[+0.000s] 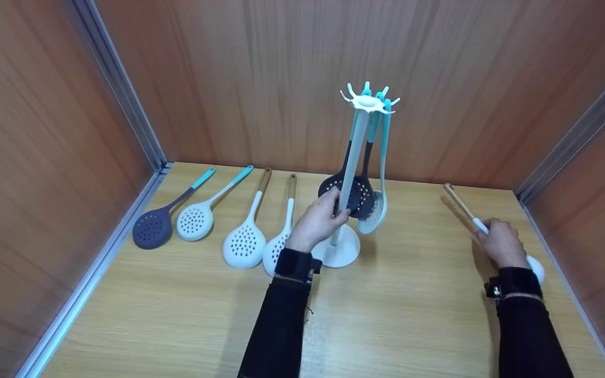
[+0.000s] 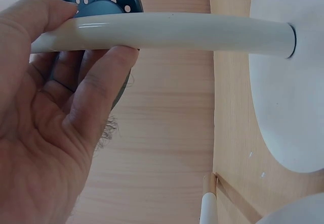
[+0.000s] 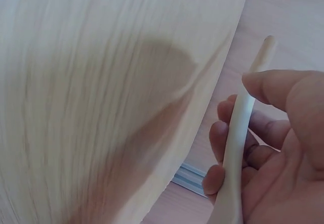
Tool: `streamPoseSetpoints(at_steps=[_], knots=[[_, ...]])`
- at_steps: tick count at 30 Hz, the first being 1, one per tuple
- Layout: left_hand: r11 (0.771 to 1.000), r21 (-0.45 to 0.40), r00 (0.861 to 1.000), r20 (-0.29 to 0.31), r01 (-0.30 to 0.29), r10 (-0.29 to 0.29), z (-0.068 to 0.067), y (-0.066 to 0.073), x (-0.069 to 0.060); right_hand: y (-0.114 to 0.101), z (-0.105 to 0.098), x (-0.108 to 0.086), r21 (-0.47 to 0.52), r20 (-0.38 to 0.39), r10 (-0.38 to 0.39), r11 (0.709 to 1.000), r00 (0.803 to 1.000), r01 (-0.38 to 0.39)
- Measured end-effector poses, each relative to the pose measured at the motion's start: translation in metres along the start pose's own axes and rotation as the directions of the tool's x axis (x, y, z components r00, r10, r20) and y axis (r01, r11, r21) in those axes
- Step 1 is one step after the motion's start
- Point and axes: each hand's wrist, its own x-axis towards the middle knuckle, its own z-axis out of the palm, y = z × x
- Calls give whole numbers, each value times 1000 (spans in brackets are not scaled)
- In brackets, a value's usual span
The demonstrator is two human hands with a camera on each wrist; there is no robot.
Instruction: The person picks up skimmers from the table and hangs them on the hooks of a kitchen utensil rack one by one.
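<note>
A white stand (image 1: 352,163) with a hooked top holds several hanging utensils with turquoise handles, among them a dark skimmer (image 1: 364,202) and a light ladle-like one (image 1: 377,212). My left hand (image 1: 317,220) grips the stand's pole (image 2: 172,32), thumb and fingers around it. At the right, my right hand (image 1: 501,242) holds a white utensil (image 3: 236,143) with a wooden handle end (image 1: 459,200) by its white shaft. The head of that utensil is partly hidden behind the wrist in the head view.
Left of the stand lie a dark skimmer (image 1: 152,229), a white one with a turquoise handle (image 1: 195,221), and two white ones with wooden handles (image 1: 244,244), (image 1: 276,252). Wooden panels (image 1: 260,79) enclose the table (image 1: 413,315) at the back and sides.
</note>
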Motion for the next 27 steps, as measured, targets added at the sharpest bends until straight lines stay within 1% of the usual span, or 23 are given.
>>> streamPoseSetpoints(at_steps=[3,7,12,17,22,27], knots=[[1000,-8,1000,5,12,-12,0,0,0,-12,-3,-7,18,-7,-26,999,1000,27],[1000,-10,1000,8,21,-21,0,-1,0,-21,-4,-12,20,-28,-64,998,998,64],[999,-17,1000,11,27,-27,0,0,0,-24,-4,-12,31,-45,-97,995,994,99],[999,-14,999,15,33,-33,-1,1,0,-28,-5,-11,35,-36,-101,994,994,103],[1000,-16,1000,14,26,-26,-1,0,1,-32,-7,-11,22,-41,-110,994,993,111],[1000,-4,1000,0,0,0,-1,-1,0,-36,-9,-12,8,-82,-170,985,982,171]])
